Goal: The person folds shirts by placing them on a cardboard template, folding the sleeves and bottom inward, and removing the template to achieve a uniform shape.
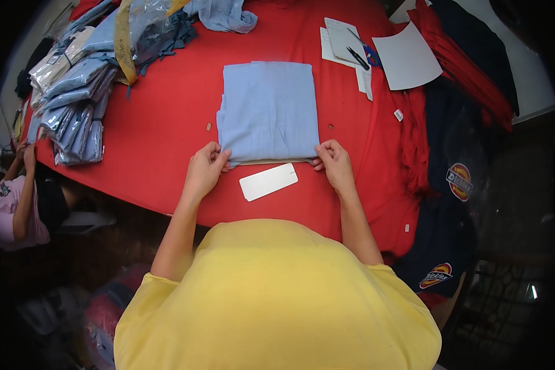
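Observation:
A light blue garment (268,111), folded into a flat rectangle, lies in front of me on the red cloth (160,129). My left hand (208,165) pinches its near left corner between thumb and fingers. At the near right corner, my right hand (333,161) grips the fabric the same way. A pale edge shows under the near fold, between the two hands. Just below that edge lies a white hang tag (268,182), slightly slanted and touched by neither hand.
Plastic-bagged folded garments (80,117) are piled at the left, with another blue garment (225,13) at the far edge. Papers, a black pen (357,58), blue-handled scissors (371,55) and a white sheet (407,58) lie far right. A person in pink (18,209) works at the left.

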`<state>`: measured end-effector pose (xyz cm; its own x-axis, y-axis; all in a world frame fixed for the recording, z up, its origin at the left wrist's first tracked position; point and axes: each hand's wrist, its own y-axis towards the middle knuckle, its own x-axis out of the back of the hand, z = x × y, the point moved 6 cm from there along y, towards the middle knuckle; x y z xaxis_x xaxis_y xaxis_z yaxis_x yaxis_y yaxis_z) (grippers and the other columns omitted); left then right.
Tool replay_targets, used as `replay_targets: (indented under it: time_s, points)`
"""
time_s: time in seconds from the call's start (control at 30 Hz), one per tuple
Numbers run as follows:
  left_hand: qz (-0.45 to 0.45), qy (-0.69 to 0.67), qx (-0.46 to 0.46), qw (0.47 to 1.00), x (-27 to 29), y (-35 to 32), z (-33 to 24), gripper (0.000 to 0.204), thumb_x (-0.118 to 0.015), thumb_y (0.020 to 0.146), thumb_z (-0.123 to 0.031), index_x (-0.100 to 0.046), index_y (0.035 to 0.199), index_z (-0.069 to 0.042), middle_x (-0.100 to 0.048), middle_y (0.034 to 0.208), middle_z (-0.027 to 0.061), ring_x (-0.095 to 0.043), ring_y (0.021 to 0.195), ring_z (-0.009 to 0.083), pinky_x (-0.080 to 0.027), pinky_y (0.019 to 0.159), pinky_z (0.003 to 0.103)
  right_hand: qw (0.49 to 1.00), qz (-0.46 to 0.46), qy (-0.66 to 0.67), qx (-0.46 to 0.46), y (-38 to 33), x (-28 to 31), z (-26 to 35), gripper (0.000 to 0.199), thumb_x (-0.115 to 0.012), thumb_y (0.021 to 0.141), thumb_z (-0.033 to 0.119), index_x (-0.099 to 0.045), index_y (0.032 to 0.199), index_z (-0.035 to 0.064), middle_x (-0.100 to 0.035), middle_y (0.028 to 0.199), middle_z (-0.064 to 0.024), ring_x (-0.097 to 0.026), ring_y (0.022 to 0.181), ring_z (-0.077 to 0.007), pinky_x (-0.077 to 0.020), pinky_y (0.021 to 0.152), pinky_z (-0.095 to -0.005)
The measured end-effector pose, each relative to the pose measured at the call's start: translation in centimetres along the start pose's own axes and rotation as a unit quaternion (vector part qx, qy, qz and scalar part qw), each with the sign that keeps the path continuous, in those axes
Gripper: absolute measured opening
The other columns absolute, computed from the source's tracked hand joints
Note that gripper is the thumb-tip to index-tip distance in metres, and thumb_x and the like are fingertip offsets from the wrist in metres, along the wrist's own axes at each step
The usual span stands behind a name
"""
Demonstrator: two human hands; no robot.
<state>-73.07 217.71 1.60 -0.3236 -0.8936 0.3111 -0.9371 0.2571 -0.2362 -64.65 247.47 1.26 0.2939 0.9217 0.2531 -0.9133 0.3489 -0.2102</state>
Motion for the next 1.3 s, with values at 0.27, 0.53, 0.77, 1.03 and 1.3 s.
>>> replay_targets:
  time_s: [0.27, 0.53, 0.77, 1.03, 1.3]
  points:
    - [-0.083, 0.149, -0.076, 0.982, 0.1, -0.1, -0.3, 0.038, -0.065, 0.088, -0.029, -0.060, 0.075, 0.006, -0.057, 0.080, 0.0164, -0.056, 0.069, 0.0297, -0.044, 0.064, 0.040, 0.952, -0.092, -0.271, 0.113, 0.0, -0.3, 0.9, 0.034, -0.066, 0.086, 0.029, -0.056, 0.073, -0.0013, -0.055, 0.081, -0.0132, -0.053, 0.070, -0.0268, -0.0420, 0.062, -0.0395]
    - [-0.142, 0.204, -0.147, 0.957, 0.0, -0.8, -1.8, 0.035, -0.070, 0.084, -0.029, -0.058, 0.089, 0.004, -0.059, 0.086, 0.0160, -0.060, 0.076, 0.0322, -0.047, 0.067, 0.042, 0.921, -0.129, -0.326, 0.172, -0.7, -0.2, 2.4, 0.033, -0.073, 0.081, 0.025, -0.054, 0.081, -0.0032, -0.056, 0.083, -0.0150, -0.057, 0.068, -0.0275, -0.0445, 0.061, -0.0393]
    - [-0.086, 0.303, -0.088, 0.945, -0.8, -1.2, -1.9, 0.031, -0.071, 0.082, -0.020, -0.055, 0.098, 0.001, -0.061, 0.085, 0.0177, -0.062, 0.078, 0.0360, -0.048, 0.069, 0.045, 0.921, -0.034, -0.388, 0.016, -0.8, -1.2, 3.3, 0.050, -0.075, 0.079, 0.029, -0.053, 0.112, -0.0022, -0.059, 0.100, -0.0188, -0.059, 0.092, -0.0340, -0.0475, 0.078, -0.0440]
    - [0.069, -0.133, -0.164, 0.975, 2.8, -1.7, -9.2, 0.030, -0.062, 0.089, -0.011, -0.057, 0.115, 0.001, -0.064, 0.084, 0.0049, -0.063, 0.083, 0.0172, -0.050, 0.071, 0.032, 0.986, 0.047, 0.091, 0.135, -1.9, 2.5, 10.0, 0.024, -0.062, 0.090, 0.009, -0.060, 0.112, 0.0000, -0.065, 0.088, -0.0052, -0.056, 0.059, -0.0061, -0.0453, 0.050, -0.0202]
    - [0.067, -0.149, -0.242, 0.957, 9.0, -3.2, -17.9, 0.016, -0.062, 0.092, -0.015, -0.065, 0.098, 0.000, -0.065, 0.088, 0.0011, -0.058, 0.085, 0.0082, -0.046, 0.075, 0.023, 0.966, 0.060, -0.013, 0.250, -2.6, 3.8, 21.1, 0.019, -0.063, 0.087, 0.006, -0.067, 0.104, 0.0002, -0.061, 0.093, -0.0025, -0.049, 0.070, -0.0065, -0.0374, 0.061, -0.0196]
